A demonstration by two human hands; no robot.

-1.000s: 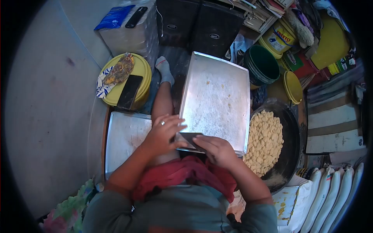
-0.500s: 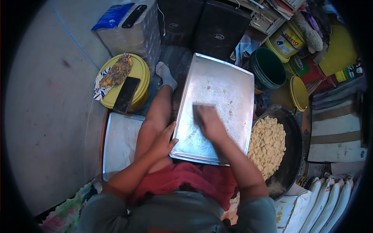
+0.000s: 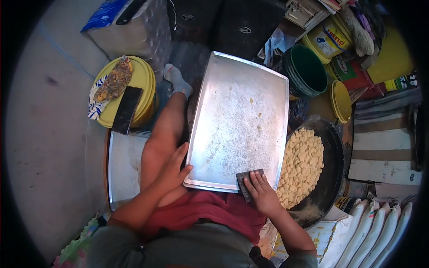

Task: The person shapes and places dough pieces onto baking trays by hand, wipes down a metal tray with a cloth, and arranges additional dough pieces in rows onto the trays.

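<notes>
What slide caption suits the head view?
Right hand holds dark pad across metal tray's rim; left hand at left edge.

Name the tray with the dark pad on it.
Tray right of the leg, dark pad at its near edge under the right hand; the left tray shows none.

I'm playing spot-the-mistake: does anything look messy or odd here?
Yes. Small yellow-brown spots mark the silvery rectangular metal tray, odd against its grey surface. Also, a black rectangular phone overhangs a round yellow plastic lid's rim.

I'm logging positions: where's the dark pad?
In the head view, the dark pad is under the right hand, over the near edge of the metal tray, right of centre.
</notes>
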